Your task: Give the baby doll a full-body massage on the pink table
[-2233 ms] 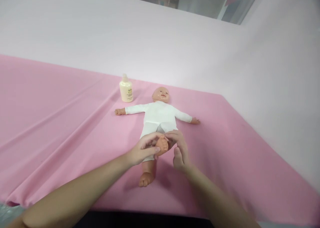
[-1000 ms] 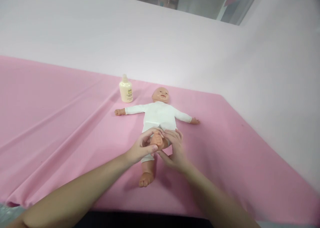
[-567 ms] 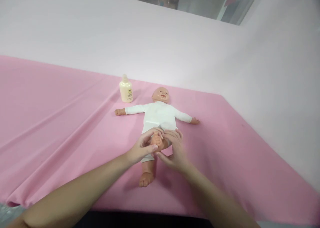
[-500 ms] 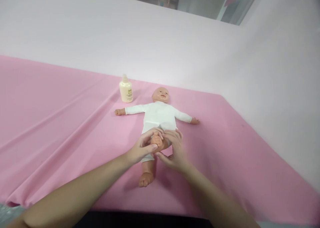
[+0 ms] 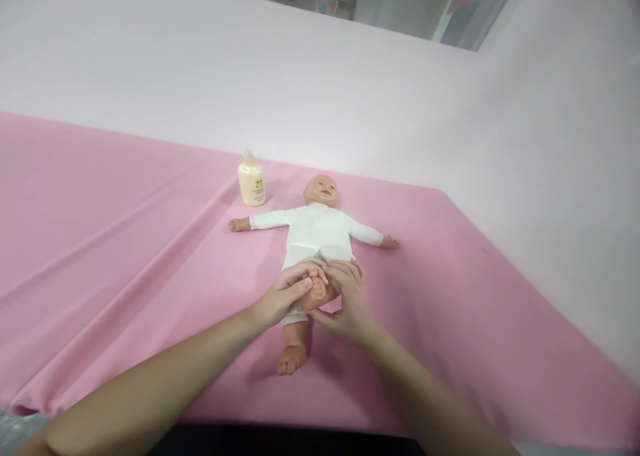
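Observation:
A baby doll with a white cloth body lies on its back, head away from me and arms spread. Its raised foot is between my two hands. My left hand grips it from the left, the thumb on the sole near the toes and the fingers behind. From the right, my right hand wraps round the ankle and heel, its thumb underneath. The doll's other leg stretches towards me on the cloth.
A cream pump bottle stands upright left of the doll's head. Pink cloth covers the table, creased on the left. Behind rises a white wall with a window at the top.
My left thumb has slid up the sole towards the toes. My right thumb has moved a little left beneath the heel. The doll's body and the bottle stay put.

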`<action>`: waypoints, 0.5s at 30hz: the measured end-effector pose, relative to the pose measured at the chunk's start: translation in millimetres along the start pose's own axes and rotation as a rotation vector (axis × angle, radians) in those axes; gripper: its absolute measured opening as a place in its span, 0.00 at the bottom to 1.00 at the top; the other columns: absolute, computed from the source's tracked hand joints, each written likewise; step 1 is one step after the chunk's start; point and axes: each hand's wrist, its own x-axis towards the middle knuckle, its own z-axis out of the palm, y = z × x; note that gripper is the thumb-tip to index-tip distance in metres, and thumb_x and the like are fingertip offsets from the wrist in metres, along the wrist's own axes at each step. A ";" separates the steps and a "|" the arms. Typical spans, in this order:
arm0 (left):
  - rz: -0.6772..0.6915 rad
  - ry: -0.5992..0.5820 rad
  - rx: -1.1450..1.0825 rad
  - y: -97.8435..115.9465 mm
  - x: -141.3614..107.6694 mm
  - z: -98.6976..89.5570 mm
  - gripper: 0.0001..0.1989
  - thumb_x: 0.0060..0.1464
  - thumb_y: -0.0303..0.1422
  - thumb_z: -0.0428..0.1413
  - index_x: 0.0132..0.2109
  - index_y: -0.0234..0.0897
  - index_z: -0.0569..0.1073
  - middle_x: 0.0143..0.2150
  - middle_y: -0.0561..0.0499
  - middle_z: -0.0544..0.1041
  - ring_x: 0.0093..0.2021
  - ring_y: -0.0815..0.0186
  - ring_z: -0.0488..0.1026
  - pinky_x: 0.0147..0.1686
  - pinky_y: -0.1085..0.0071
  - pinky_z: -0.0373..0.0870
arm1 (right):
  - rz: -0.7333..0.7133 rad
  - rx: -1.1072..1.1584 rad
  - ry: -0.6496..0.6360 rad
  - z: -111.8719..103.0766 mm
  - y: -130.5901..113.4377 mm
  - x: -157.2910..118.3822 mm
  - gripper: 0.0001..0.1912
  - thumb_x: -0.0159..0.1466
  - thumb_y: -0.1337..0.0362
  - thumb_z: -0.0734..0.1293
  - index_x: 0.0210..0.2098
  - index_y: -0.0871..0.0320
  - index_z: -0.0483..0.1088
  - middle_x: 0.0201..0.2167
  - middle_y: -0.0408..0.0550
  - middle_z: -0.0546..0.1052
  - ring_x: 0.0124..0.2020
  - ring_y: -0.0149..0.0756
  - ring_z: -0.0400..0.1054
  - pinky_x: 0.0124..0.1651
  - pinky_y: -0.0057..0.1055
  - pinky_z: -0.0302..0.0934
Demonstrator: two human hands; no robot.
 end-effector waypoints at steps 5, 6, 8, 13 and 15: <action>0.031 -0.126 0.179 5.4 -0.7 4.7 0.16 0.63 0.43 0.53 0.44 0.34 0.74 0.44 0.43 0.72 0.47 0.58 0.70 0.51 0.61 0.66 | 0.011 -0.067 -0.029 4.3 -2.0 -2.5 0.26 0.59 0.62 0.67 0.56 0.51 0.59 0.43 0.49 0.77 0.48 0.45 0.70 0.63 0.52 0.47; 0.046 -0.134 0.218 5.0 -1.4 5.0 0.16 0.63 0.43 0.52 0.44 0.34 0.74 0.45 0.43 0.72 0.47 0.58 0.70 0.51 0.61 0.66 | 0.011 -0.072 -0.024 4.4 -2.3 -2.7 0.24 0.60 0.62 0.66 0.55 0.51 0.60 0.42 0.48 0.78 0.46 0.43 0.71 0.63 0.51 0.48; 0.089 -0.123 0.298 2.9 -3.0 5.2 0.16 0.63 0.44 0.53 0.45 0.35 0.73 0.44 0.43 0.72 0.46 0.59 0.70 0.50 0.62 0.67 | 0.004 -0.069 -0.020 3.7 -2.6 -2.7 0.23 0.60 0.64 0.66 0.54 0.51 0.60 0.40 0.47 0.78 0.43 0.42 0.72 0.63 0.51 0.49; 0.169 -0.075 0.393 -2.3 -5.6 5.8 0.16 0.58 0.44 0.59 0.44 0.36 0.70 0.41 0.48 0.70 0.41 0.63 0.68 0.43 0.67 0.65 | -0.061 -0.016 -0.039 -0.2 -2.1 -0.9 0.31 0.57 0.63 0.65 0.59 0.54 0.58 0.41 0.49 0.79 0.40 0.43 0.74 0.59 0.50 0.56; 0.166 -0.051 0.316 -4.1 -6.0 6.7 0.17 0.56 0.42 0.62 0.43 0.38 0.66 0.42 0.49 0.68 0.42 0.64 0.67 0.44 0.67 0.65 | -0.094 -0.011 -0.015 -1.2 -2.1 0.2 0.33 0.56 0.63 0.65 0.61 0.55 0.57 0.40 0.50 0.79 0.38 0.42 0.74 0.57 0.49 0.57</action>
